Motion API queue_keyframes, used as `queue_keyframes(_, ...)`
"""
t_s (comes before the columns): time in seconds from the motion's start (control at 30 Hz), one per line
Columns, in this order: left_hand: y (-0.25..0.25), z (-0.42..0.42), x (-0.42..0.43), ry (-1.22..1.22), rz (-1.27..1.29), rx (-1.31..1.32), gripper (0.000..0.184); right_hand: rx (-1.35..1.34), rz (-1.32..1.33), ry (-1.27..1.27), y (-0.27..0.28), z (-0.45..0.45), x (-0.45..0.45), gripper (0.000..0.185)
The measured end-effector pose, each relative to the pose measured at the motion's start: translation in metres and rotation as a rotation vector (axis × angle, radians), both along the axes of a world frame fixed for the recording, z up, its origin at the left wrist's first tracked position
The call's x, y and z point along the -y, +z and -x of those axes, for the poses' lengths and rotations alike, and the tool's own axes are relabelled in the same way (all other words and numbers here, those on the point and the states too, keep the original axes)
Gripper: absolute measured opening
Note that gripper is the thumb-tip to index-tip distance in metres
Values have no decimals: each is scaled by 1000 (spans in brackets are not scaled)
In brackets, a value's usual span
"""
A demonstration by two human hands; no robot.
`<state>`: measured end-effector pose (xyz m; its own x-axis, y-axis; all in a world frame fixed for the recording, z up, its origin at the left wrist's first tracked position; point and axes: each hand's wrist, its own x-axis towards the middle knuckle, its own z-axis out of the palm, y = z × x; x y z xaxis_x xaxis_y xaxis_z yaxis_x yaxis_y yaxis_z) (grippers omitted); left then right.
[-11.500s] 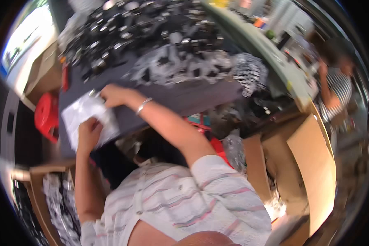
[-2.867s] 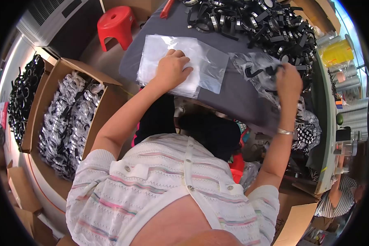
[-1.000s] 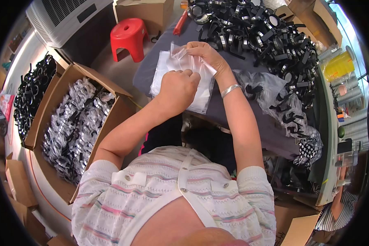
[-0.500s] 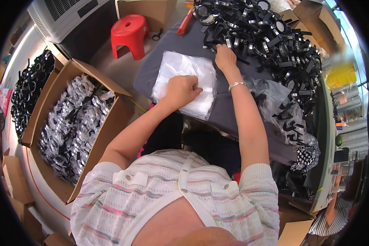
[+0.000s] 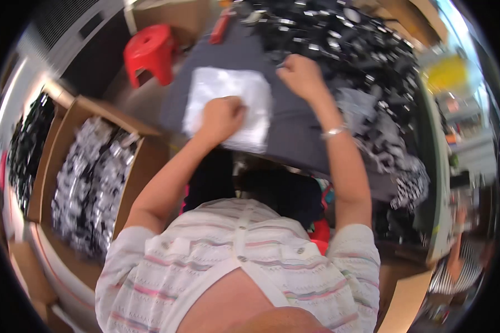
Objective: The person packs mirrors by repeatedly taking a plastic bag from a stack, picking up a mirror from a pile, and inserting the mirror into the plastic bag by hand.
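Observation:
My left hand (image 5: pixel 222 117) rests on a stack of clear plastic bags (image 5: pixel 253 130) on the dark cloth-covered table (image 5: pixel 300 133), its fingers curled in. To the right and farther up, my right hand (image 5: pixel 303 76) is closed at the near edge of a large heap of black straps with silvery round parts (image 5: pixel 350 50). Whatever its fingers pinch is too blurred to name. Right of that hand lies a crumpled clear plastic bag (image 5: pixel 358 105), with more wrapped black pieces below it.
An open carton (image 5: pixel 133 186) of plastic-wrapped items stands at the left, beside a pile of black straps (image 5: pixel 30 155). A red stool (image 5: pixel 149 54) is beyond the table's left side. A co-worker in a striped top (image 5: pixel 455 272) is at the lower right.
Since a second ago, my right hand has left the bags and moved to the heap's edge. The bags now lie flat under my left hand. The view has shifted and blurred.

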<state>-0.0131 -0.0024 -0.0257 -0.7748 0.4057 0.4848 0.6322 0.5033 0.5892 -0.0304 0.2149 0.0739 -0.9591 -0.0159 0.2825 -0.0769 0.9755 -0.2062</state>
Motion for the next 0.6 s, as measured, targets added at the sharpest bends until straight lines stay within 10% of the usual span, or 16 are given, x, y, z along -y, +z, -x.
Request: queue_keyframes(0.6,19,2,-1,-114,-11,442,24,54,-661,147,-53,-54,-37,18)
